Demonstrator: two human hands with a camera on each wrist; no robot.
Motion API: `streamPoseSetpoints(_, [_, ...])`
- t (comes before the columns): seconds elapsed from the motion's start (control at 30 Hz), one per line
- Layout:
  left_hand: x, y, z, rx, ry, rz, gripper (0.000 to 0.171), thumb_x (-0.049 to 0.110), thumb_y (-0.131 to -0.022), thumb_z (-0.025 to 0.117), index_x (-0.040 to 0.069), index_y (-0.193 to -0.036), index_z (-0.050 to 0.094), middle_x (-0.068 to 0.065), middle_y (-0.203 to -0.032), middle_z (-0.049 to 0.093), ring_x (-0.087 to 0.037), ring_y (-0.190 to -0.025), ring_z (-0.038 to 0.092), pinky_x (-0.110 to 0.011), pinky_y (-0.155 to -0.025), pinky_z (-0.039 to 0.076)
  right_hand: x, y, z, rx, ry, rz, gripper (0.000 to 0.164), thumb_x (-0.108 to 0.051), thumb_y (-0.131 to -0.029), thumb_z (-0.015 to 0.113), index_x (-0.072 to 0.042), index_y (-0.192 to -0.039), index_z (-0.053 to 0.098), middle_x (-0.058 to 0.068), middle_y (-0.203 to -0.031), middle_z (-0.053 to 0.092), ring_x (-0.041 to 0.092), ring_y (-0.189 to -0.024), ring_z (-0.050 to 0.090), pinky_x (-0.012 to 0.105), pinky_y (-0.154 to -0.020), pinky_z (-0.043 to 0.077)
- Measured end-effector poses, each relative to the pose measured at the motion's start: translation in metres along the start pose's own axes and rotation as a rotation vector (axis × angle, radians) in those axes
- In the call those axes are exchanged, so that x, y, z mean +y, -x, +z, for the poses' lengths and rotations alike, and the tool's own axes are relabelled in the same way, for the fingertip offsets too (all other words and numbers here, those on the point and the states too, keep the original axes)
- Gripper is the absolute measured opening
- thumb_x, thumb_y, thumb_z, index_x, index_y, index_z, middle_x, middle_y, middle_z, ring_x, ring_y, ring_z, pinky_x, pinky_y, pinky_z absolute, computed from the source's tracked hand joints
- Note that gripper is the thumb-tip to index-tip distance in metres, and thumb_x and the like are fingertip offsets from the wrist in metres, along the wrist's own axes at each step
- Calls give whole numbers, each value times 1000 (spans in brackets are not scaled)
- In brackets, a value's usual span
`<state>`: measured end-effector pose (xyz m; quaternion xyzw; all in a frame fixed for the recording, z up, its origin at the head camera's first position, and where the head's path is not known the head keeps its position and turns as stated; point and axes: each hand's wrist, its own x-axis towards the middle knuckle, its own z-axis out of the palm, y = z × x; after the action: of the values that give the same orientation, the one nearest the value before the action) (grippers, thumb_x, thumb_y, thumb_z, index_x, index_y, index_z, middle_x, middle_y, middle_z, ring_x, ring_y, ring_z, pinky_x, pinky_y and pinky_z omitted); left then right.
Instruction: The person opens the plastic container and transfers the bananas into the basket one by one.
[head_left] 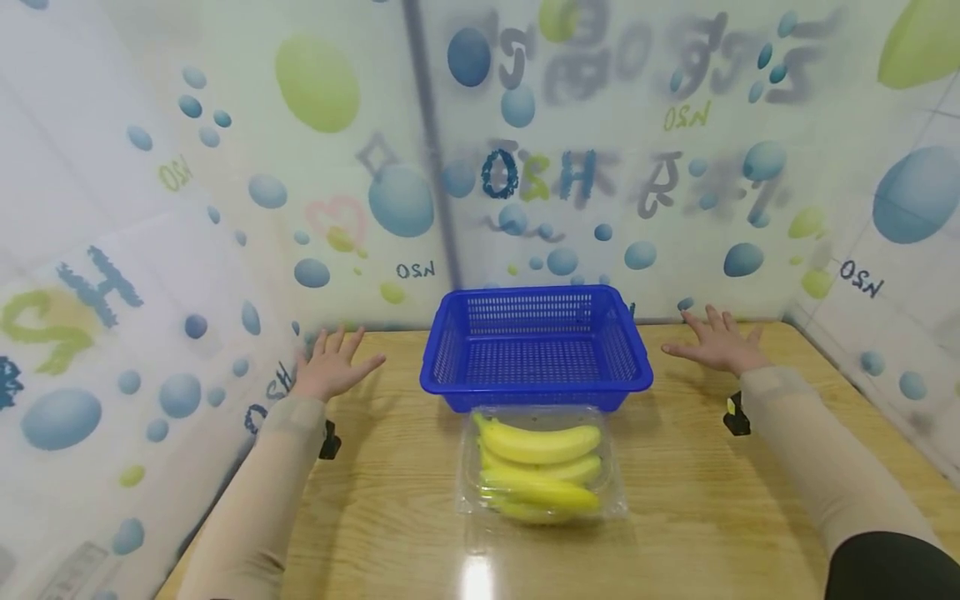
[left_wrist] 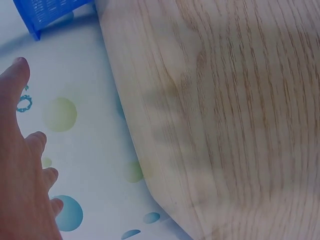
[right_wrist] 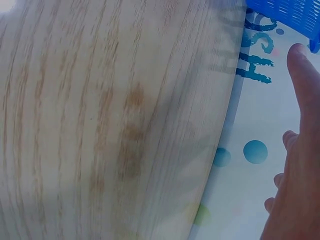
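A blue plastic basket (head_left: pixel 536 387) with slotted walls stands toward the back of the table, its inside bare. Right in front of it lies a clear plastic box (head_left: pixel 617 492) with several yellow bananas (head_left: pixel 540 443) inside. To the left of the basket, my left hand (head_left: pixel 332 367) is held out with fingers spread, holding nothing. On the other side, my right hand (head_left: pixel 718 343) is likewise spread and holds nothing. Each wrist view shows a hand from the side, thumb apart from the fingers, with a corner of the basket (left_wrist: pixel 52 12) at the top.
The wood-grain table (head_left: pixel 390 533) reaches back to a patterned curtain (head_left: pixel 360 167) with blue and green dots and lettering, which also hangs along both sides. A small black device (head_left: pixel 329 442) sits at the left wrist and another black device (head_left: pixel 737 417) at the right wrist.
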<state>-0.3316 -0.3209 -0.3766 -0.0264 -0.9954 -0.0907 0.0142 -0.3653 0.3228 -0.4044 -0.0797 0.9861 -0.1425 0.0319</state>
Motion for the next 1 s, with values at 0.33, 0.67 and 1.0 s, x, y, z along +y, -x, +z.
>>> streamPoseSetpoints(0.33, [6, -5, 1, -24, -8, 23, 95, 79, -86, 29, 18, -156, 11, -23, -158, 4, -48, -141, -10, -76, -98, -10, 3, 3, -1, -12, -11, 6, 103, -77, -85, 41, -8, -154, 8, 35, -152, -7, 59, -134, -8, 81, -88, -15])
streamPoseSetpoints(0.67, [4, -12, -1, -14, -24, 30, 97, 81, -85, 29, 18, -156, 12, -24, -158, 5, -49, -141, -8, -77, -98, -7, -1, 2, -2, 10, 10, -8, 99, -74, -86, 42, -9, -154, 11, 34, -153, -4, 59, -135, -5, 82, -89, -12])
streamPoseSetpoints(1.0, [9, -13, 0, -25, -22, 27, 98, 83, -84, 25, 18, -156, 11, -23, -158, 4, -48, -141, -8, -76, -98, -10, 1, 5, -4, 9, 6, 0, 100, -75, -86, 41, -9, -154, 9, 35, -153, -6, 59, -135, -7, 82, -89, -13])
